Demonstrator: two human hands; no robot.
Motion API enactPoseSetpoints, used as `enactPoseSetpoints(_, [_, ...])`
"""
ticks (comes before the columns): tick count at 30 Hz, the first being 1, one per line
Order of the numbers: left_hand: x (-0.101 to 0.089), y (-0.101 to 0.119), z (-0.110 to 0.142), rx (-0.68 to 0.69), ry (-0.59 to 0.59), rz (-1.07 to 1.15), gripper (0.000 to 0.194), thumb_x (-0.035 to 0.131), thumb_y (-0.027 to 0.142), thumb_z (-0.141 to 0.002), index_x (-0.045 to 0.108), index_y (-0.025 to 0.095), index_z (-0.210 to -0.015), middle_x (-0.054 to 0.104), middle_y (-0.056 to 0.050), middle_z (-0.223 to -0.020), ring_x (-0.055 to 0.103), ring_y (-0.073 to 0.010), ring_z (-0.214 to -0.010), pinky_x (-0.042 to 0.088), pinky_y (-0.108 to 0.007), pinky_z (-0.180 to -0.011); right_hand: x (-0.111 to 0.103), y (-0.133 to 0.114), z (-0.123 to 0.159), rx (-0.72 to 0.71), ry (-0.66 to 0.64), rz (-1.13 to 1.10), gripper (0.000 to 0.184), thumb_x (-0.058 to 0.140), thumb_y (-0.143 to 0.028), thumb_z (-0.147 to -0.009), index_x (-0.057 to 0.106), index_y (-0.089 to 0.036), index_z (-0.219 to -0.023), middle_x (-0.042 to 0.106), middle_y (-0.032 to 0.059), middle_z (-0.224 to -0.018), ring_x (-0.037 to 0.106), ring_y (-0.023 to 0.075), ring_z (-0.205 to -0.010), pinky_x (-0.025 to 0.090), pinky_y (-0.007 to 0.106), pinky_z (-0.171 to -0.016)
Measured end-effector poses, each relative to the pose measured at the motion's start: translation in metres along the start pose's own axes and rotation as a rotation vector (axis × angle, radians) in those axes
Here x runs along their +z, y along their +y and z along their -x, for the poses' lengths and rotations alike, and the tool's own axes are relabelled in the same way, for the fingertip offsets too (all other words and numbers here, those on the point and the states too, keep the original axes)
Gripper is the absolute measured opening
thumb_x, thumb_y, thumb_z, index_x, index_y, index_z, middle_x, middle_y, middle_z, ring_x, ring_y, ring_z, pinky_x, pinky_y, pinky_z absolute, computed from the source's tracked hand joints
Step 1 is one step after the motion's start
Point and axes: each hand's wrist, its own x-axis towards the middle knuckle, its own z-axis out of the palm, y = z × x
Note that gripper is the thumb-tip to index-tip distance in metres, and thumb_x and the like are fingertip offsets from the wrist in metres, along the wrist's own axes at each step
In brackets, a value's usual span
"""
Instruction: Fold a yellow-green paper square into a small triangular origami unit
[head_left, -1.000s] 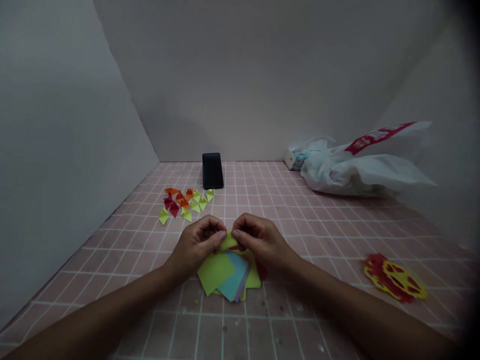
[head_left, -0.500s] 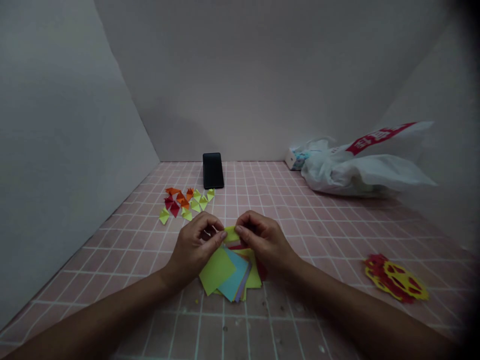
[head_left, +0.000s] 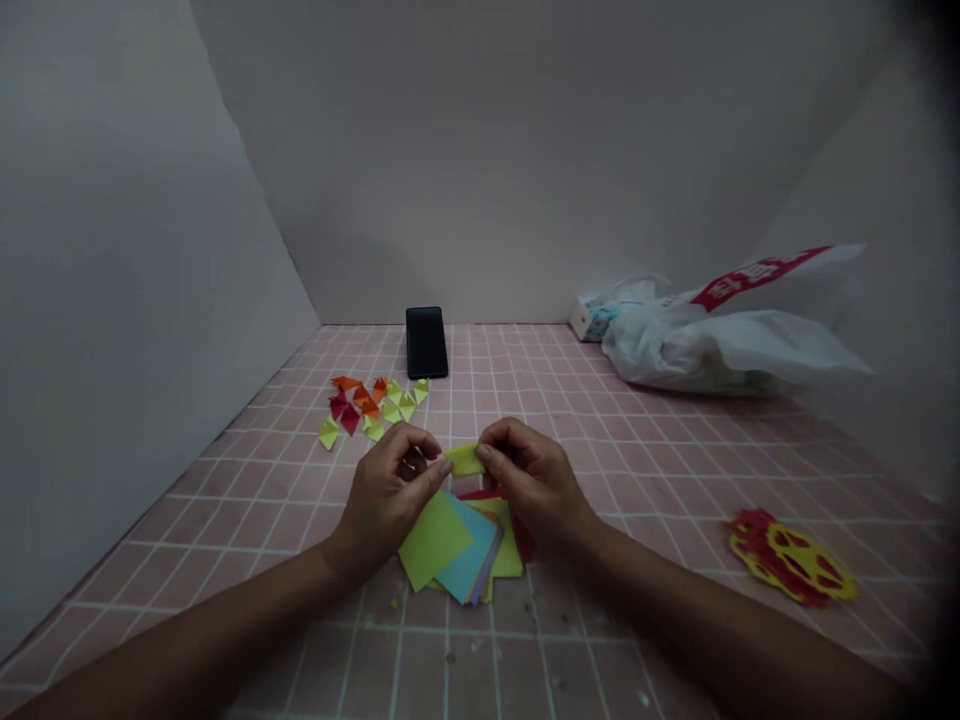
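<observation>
A small folded piece of yellow paper (head_left: 464,460) is stretched between my two hands, above the table. My left hand (head_left: 397,480) pinches its left end between thumb and fingers. At the right end, my right hand (head_left: 529,475) grips it with thumb and forefinger. Just below lies a fanned stack of square paper sheets (head_left: 465,550) in yellow-green, light blue, purple and red. Beyond my left hand, several small folded paper pieces (head_left: 367,400) in orange, red and yellow lie in a loose group.
A black phone (head_left: 426,342) lies near the back wall. At the back right, a white plastic bag (head_left: 697,345) with red print rests against a small box (head_left: 589,318). Red and yellow paper cutouts (head_left: 795,560) lie at the right on the pink tiled-pattern table (head_left: 300,640).
My right hand has shifted slightly right and up, and more of the yellow paper shows between the hands. My left hand has barely moved.
</observation>
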Motion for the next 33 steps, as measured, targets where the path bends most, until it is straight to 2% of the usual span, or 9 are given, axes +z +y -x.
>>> enactPoseSetpoints(9, [-0.0004, 0.0035, 0.0009, 0.088, -0.021, -0.044, 0.004, 0.063, 0.016, -0.084, 0.061, 0.018, -0.083, 0.057, 0.000, -0.082, 0.055, -0.0127, -0.072, 0.045, -0.024, -0.063, 0.0006, 0.0011, 0.0014, -0.032, 0.019, 0.026, 0.010, 0.054, -0.021, -0.088, 0.054, -0.019, -0.078, 0.053, -0.0017, -0.068, 0.050, 0.0109, -0.058, 0.041, 0.024, -0.053])
enactPoseSetpoints(14, [0.0006, 0.0044, 0.0007, 0.166, -0.023, -0.055, 0.005, 0.063, 0.014, -0.084, 0.064, 0.018, -0.088, 0.058, -0.002, -0.085, 0.057, -0.0131, -0.073, 0.045, -0.024, -0.061, 0.0033, -0.0032, 0.0040, -0.040, -0.019, 0.016, 0.009, 0.055, -0.020, -0.087, 0.054, -0.019, -0.078, 0.053, -0.0014, -0.073, 0.052, 0.0102, -0.061, 0.045, 0.022, -0.053])
enactPoseSetpoints(19, [0.0009, 0.0067, 0.0006, 0.266, 0.028, -0.075, 0.010, 0.065, 0.012, -0.083, 0.067, 0.020, -0.089, 0.057, -0.002, -0.087, 0.058, -0.0157, -0.084, 0.047, -0.029, -0.075, 0.0059, -0.0050, 0.0053, -0.025, -0.052, -0.026, 0.008, 0.056, -0.021, -0.087, 0.055, -0.019, -0.079, 0.052, -0.0015, -0.075, 0.053, 0.0101, -0.062, 0.051, 0.021, -0.053])
enactPoseSetpoints(22, [0.0008, 0.0087, 0.0008, 0.262, 0.030, -0.095, 0.011, 0.065, 0.011, -0.083, 0.068, 0.021, -0.089, 0.058, -0.003, -0.090, 0.058, -0.0170, -0.089, 0.047, -0.032, -0.082, 0.0061, -0.0050, 0.0050, 0.006, -0.072, -0.045, 0.009, 0.056, -0.022, -0.087, 0.054, -0.019, -0.079, 0.052, -0.0013, -0.075, 0.053, 0.0099, -0.062, 0.052, 0.021, -0.054])
enactPoseSetpoints(33, [0.0005, 0.0073, 0.0021, 0.250, -0.038, -0.044, 0.008, 0.062, 0.012, -0.086, 0.066, 0.019, -0.087, 0.064, -0.004, -0.091, 0.061, -0.0170, -0.089, 0.048, -0.031, -0.082, 0.0063, -0.0024, 0.0050, -0.021, -0.120, -0.030, 0.009, 0.057, -0.021, -0.088, 0.057, -0.019, -0.080, 0.054, -0.0008, -0.074, 0.054, 0.0113, -0.064, 0.051, 0.022, -0.057])
